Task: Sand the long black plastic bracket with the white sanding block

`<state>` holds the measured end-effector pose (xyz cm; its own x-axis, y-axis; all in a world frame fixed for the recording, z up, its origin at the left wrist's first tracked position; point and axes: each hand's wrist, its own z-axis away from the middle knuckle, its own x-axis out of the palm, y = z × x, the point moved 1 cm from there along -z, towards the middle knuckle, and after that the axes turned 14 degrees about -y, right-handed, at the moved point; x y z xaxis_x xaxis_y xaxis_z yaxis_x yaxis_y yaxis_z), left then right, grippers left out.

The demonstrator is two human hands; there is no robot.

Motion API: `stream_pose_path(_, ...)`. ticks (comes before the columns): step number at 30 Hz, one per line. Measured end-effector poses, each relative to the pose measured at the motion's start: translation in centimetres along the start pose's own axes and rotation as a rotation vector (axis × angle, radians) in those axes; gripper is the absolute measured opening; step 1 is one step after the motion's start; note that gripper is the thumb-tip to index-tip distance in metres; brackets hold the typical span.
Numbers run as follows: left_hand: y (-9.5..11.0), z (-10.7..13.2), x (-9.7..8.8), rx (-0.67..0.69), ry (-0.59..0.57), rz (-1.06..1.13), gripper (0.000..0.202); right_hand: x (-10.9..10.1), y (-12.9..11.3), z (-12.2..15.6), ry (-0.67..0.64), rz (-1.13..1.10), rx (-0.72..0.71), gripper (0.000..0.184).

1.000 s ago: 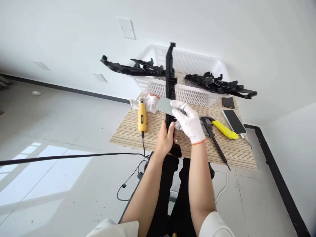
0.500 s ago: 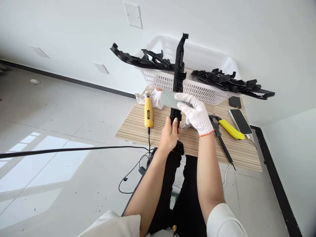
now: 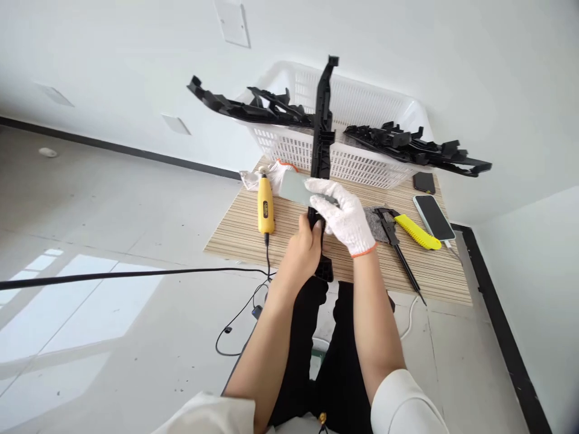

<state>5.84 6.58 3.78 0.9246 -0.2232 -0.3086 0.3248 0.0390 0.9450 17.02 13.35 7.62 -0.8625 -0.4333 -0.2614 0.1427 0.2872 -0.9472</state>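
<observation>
My bare left hand (image 3: 307, 244) is closed round the lower part of a long black plastic part (image 3: 322, 141), which stands out lengthwise toward the basket. In a white knit glove with an orange cuff, my right hand (image 3: 344, 214) pinches a thin grey-green sheet (image 3: 295, 187) that looks like sandpaper. That sheet lies across the black part, just above my left hand, and hides a stretch of it. The lower end of the part shows below my left hand, over the table edge.
A white plastic basket (image 3: 289, 140) at the back carries black plastic parts (image 3: 416, 147) jutting past both sides. On the table (image 3: 230, 232) lie a yellow rotary tool (image 3: 265, 205), a white glove (image 3: 251, 179), a grey cloth (image 3: 374, 224), a caliper (image 3: 398, 244), a yellow utility knife (image 3: 418, 232) and two phones (image 3: 434, 217).
My right hand has drawn the sheet down along the black part, closer to my left hand. My left hand keeps its grip. The whole view has shifted slightly.
</observation>
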Motion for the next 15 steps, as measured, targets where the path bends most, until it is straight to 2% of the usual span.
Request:
stream_pose_path(3,4.1,2.9,-0.1,0.082,0.210,-0.388,0.036,0.4,-0.3,0.0,0.060,0.100,-0.072,0.028)
stream_pose_path(4,5.9,3.2,0.6,0.153,0.201,-0.442,0.034,0.5,-0.4,0.0,0.075,0.109,-0.075,0.028)
stream_pose_path(5,7.8,2.9,1.8,0.276,0.114,-0.491,0.034,0.6,-0.4,0.1,0.106,0.117,-0.067,0.030)
stream_pose_path(6,9.5,2.0,3.5,0.426,-0.067,-0.548,0.034,0.6,-0.5,0.1,0.132,0.141,-0.085,0.030)
stream_pose_path(7,11.1,0.5,5.5,0.567,-0.249,-0.627,0.037,0.7,-0.6,0.2,0.142,0.158,-0.090,0.030)
stream_pose_path(8,12.3,-1.5,7.7,0.659,-0.375,-0.729,0.040,0.7,-0.6,0.3,0.154,0.174,-0.101,0.029)
stream_pose_path(9,13.0,-3.8,9.9,0.720,-0.444,-0.843,0.045,0.8,-0.6,0.5,0.166,0.180,-0.110,0.029)
stream_pose_path(12,13.1,-11.0,15.7,0.748,-0.529,-1.165,0.063,0.7,-0.4,1.0,0.186,0.149,-0.091,0.030)
stream_pose_path(15,11.6,-15.5,19.0,0.680,-0.683,-1.288,0.070,0.4,-0.2,1.4,0.136,0.117,-0.076,0.034)
